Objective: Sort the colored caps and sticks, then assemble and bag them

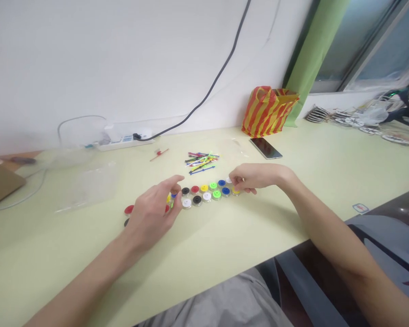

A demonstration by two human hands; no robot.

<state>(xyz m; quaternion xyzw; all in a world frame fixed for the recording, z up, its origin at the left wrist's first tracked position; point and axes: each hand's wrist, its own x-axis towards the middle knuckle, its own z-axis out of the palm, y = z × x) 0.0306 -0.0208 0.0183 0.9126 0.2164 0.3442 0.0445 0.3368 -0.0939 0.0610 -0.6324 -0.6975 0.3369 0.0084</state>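
Two rows of small round pieces with clear bases and coloured tops run across the table, among them a black one (197, 200), a green one (216, 195) and a red one (195, 189). My left hand (155, 206) hovers over the left part of the rows, its thumb and forefinger curved and apart beside a white-topped piece (187, 203). It hides several pieces. At the right end, my right hand (247, 176) is closed in a pinch by a yellow-topped piece (236, 191); its fingertips cover whatever they grip. Behind lies a pile of thin coloured arrow-shaped pointers (202, 161).
A red pointer-like piece (159, 155) lies apart. Farther back are a phone (266, 148), a striped bag (269, 111) and a power strip (122, 141) with a black cable (211, 86). Clear plastic (85, 186) lies at left, a cardboard box (2, 181) beyond it.
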